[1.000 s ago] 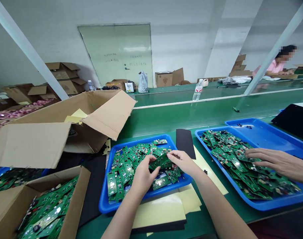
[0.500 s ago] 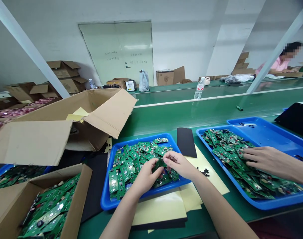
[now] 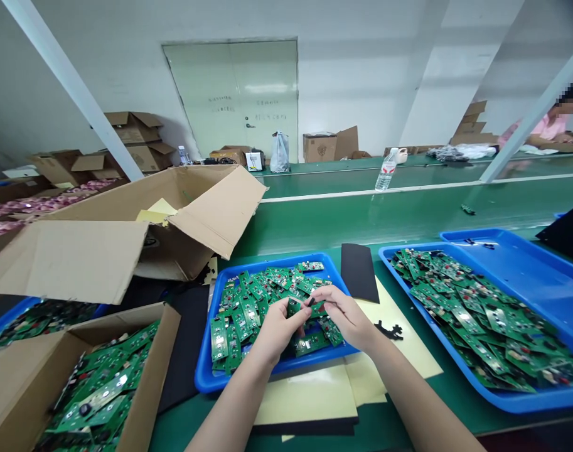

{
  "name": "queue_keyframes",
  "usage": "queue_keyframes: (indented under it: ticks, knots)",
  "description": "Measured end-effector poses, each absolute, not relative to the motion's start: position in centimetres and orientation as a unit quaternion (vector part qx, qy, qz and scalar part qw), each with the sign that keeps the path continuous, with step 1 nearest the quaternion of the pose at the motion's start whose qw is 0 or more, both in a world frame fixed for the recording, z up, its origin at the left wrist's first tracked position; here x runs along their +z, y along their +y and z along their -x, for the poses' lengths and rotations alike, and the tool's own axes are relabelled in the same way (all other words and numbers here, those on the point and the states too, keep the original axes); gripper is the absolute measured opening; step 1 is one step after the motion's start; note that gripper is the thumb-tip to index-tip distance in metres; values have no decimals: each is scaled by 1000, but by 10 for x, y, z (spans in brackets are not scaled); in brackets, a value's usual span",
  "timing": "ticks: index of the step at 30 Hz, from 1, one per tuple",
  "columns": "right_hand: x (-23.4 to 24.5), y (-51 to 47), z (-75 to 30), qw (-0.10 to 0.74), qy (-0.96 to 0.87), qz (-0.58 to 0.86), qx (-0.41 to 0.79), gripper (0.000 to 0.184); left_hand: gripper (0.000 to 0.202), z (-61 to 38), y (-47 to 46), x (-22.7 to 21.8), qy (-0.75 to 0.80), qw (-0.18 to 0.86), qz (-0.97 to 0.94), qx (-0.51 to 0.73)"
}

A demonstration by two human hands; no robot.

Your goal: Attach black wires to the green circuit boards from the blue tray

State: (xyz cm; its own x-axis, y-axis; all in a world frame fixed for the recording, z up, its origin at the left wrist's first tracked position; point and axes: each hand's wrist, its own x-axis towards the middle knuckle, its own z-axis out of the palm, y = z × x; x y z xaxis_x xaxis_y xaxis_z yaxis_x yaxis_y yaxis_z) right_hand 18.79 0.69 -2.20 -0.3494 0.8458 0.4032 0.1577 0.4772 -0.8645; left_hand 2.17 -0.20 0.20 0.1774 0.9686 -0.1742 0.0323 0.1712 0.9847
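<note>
My left hand (image 3: 277,328) and my right hand (image 3: 341,312) meet over a blue tray (image 3: 206,370) heaped with several small green circuit boards (image 3: 248,301). Both pinch one green circuit board (image 3: 300,307) between their fingertips, just above the pile. The left fingers curl round its left end and the right thumb and forefinger grip its right end. Yellow backing sheets (image 3: 309,392) lie under the tray's near edge.
A second blue tray (image 3: 526,263) of boards sits at right. An open cardboard box (image 3: 102,251) stands behind left, and another box (image 3: 140,408) of boards is at the near left. A black pad (image 3: 359,271), a water bottle (image 3: 386,171) and a seated person (image 3: 556,122) lie beyond.
A co-worker's hand that rested on the right tray has withdrawn out of view. My two hands stayed over the middle tray, working the same board. The camera shifted slightly left.
</note>
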Motion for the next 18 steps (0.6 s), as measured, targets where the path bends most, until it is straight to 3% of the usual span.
queue_keyframes:
  ticks: [6, 10, 14, 18]
  knots:
    - [-24, 8, -188, 444, -794, 363, 204, 40, 28, -23, -4, 4, 487, 600, -484, 411]
    - [-22, 7, -183, 392, -815, 390, 176, 47, 24, -22, -5, 6, 489, 598, -471, 426]
    - [-22, 8, -183, 383, -776, 448, 226, 39, 27, -21, -6, 8, 487, 603, -458, 435]
    - [-21, 7, -181, 408, -698, 436, 396, 28, 31, -22, -5, 6, 483, 601, -454, 448]
